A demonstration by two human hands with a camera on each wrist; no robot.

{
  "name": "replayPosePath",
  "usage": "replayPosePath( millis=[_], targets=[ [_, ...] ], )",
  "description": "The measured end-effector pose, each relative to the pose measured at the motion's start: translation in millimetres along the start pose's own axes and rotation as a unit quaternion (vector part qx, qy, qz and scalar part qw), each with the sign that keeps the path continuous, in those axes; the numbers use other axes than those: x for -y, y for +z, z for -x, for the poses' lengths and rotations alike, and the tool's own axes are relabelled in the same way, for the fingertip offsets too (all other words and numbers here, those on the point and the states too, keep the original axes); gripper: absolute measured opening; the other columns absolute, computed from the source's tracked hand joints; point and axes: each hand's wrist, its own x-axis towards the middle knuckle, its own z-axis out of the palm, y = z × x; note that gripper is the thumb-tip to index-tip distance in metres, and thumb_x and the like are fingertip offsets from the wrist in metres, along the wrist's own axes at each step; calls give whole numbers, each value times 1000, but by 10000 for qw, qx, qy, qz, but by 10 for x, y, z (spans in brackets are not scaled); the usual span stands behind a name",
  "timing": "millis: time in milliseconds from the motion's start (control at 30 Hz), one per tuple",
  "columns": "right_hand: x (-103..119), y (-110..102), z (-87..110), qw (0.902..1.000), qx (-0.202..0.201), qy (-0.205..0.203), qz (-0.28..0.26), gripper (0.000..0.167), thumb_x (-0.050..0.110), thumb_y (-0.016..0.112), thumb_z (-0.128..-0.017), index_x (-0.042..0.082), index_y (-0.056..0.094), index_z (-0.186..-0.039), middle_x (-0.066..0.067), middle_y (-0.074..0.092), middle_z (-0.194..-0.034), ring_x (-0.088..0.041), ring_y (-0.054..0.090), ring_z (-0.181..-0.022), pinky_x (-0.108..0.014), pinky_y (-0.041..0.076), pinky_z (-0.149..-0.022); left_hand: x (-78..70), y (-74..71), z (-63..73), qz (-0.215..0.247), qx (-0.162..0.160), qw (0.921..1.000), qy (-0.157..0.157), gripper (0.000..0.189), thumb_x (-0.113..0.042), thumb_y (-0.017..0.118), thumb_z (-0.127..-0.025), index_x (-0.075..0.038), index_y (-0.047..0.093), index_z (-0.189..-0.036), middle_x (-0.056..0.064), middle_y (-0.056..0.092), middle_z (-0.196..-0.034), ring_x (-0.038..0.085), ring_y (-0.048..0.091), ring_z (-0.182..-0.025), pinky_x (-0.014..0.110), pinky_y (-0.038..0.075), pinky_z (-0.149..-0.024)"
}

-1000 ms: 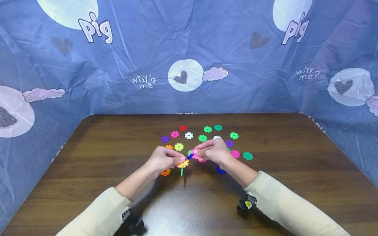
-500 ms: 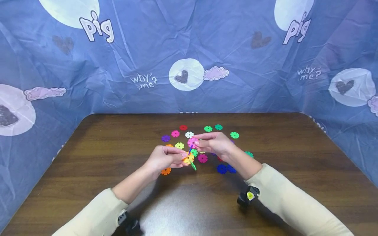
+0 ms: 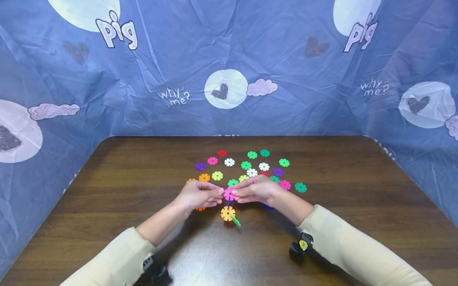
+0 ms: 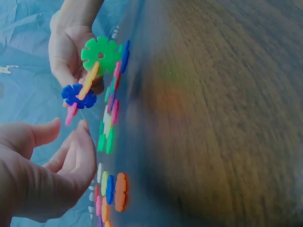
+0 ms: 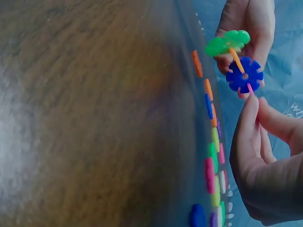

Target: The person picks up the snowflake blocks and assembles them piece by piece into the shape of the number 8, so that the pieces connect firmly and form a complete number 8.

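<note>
A small chain of slotted plastic discs hangs above the table: a pink disc (image 3: pixel 229 194) at the top, then a blue disc (image 5: pixel 245 75), an orange disc (image 3: pixel 228 213) and a green disc (image 4: pixel 101 55). The right hand (image 3: pixel 259 189) pinches the pink disc between thumb and fingers at its right edge. On the other side, the left hand (image 3: pixel 201 194) is beside the pink disc, fingertips close to its left edge. In the left wrist view, a gap shows between the left thumb and fingers, with nothing between them.
Loose slotted discs in several colours lie flat behind the hands, among them a red disc (image 3: pixel 222 153), a white disc (image 3: pixel 229 162) and a green disc (image 3: pixel 301 187). A brown wooden table (image 3: pixel 229 258) carries them. Blue printed cloth (image 3: pixel 229 47) stands behind its far edge.
The left hand has let go of the orange disc. The right hand first raised the pink disc, then lowered it nearer; the orange and green discs now hang below it.
</note>
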Motion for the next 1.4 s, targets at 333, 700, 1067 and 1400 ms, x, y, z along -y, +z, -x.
replayPosePath(
  millis=[333,700,1067,1400],
  targets=[
    [180,87,37,9994,147,-303,127,34,-1,66,-87,-14,60,-118,-4,74,-82,-16,72,-76,-33,60,-79,-164,-33,39,221,-48,9997,97,27,-6,70,-86,8,67,-109,3,74,-80,8,68,-72,35,58,-88],
    [133,54,44,9986,350,-327,237,36,-2,64,-88,-15,57,-121,-8,74,-86,-15,72,-77,-38,58,-86,-59,-38,39,159,-78,9997,179,24,-1,67,-86,9,67,-107,4,74,-82,6,67,-73,31,59,-84],
    [103,-487,223,9306,-378,-1134,3460,28,5,79,-75,-5,71,-100,-18,75,-91,-20,74,-80,-29,60,-75,-122,-14,-12,65,-211,9996,184,25,0,65,-87,8,67,-110,3,73,-85,6,65,-71,25,59,-78],
    [25,-556,305,8105,77,-1982,5512,25,3,87,-63,6,71,-82,-3,68,-74,-9,60,-68,-16,51,-63,-118,-48,-4,172,-205,9996,38,28,1,63,-88,10,64,-114,-2,69,-76,4,60,-64,16,56,-67]
  ],
)
